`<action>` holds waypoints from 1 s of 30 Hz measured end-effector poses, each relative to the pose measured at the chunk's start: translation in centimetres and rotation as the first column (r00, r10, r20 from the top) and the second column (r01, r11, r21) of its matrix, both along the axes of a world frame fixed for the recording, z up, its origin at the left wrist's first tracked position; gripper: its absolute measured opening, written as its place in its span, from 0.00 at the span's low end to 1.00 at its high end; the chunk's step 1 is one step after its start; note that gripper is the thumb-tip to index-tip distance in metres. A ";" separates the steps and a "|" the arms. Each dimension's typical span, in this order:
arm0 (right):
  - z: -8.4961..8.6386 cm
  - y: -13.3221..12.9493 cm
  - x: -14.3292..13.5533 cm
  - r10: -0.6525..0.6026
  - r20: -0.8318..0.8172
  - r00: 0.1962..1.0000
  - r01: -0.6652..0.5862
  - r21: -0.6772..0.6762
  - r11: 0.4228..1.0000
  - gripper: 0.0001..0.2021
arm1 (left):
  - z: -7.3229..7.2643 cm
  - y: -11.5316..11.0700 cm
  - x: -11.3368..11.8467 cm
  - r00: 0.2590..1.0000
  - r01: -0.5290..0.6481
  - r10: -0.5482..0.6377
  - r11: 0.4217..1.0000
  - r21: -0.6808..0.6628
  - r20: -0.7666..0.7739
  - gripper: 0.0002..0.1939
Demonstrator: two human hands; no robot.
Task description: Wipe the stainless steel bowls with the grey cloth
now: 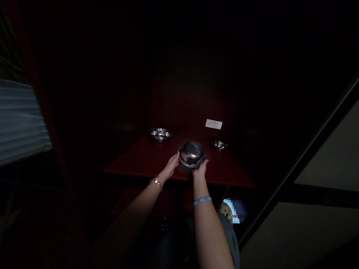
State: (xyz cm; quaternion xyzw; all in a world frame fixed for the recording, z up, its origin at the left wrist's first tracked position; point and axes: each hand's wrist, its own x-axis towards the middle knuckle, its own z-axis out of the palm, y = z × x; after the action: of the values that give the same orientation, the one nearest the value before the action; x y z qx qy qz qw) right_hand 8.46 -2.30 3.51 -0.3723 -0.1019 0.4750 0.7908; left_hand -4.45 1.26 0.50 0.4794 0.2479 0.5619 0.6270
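Note:
A shiny steel bowl (pixel 192 150) is tilted with its rounded underside facing up, held over the front part of a dark red shelf (pixel 134 160). My left hand (pixel 171 165) grips its rim on the left side. At the lower right of the rim, my right hand (pixel 200 169) is closed on the bowl, its fingers partly hidden underneath. Something grey and crumpled, like a cloth (pixel 198 163), lies along the bowl's near right edge by my right hand; exactly what it is I cannot tell.
A wide shallow steel bowl (pixel 160 135) sits at the back left of the shelf, and a smaller steel dish (pixel 219 145) at the right. Behind them a white socket plate (pixel 214 124) is on the back wall. Dark panels flank the shelf. The surroundings are dim.

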 end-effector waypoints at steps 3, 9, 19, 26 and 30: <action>0.1 0.0 0.0 -0.030 0.024 0.999 0.030 -0.029 0.999 0.29 | -0.2 0.0 0.0 0.999 0.002 -0.001 1.000 0.026 -0.039 0.20; 0.8 -0.7 -0.7 -0.064 0.138 0.988 0.078 -0.098 0.992 0.28 | 0.1 0.1 0.2 0.984 -0.142 0.147 0.988 -0.052 0.098 0.17; 1.1 -1.5 -0.4 -0.056 0.243 0.968 0.099 -0.170 0.980 0.24 | 0.3 0.7 0.4 0.927 -0.315 0.320 0.947 -0.058 0.194 0.13; 0.6 -0.9 -0.1 -0.075 0.156 0.985 0.104 -0.184 0.977 0.25 | 0.7 -0.1 0.2 0.944 -0.200 0.208 0.978 -0.058 0.255 0.16; 0.2 -0.4 0.0 -0.077 0.115 0.990 0.096 -0.169 0.981 0.28 | 0.6 -0.1 -0.2 0.974 -0.087 0.107 0.991 -0.106 0.200 0.21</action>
State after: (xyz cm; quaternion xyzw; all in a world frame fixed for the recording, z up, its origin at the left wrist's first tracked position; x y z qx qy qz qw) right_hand 8.51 -2.70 3.75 -0.4693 -0.0860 0.4264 0.7685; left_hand -4.61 1.11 1.08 0.3752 0.2319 0.6255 0.6435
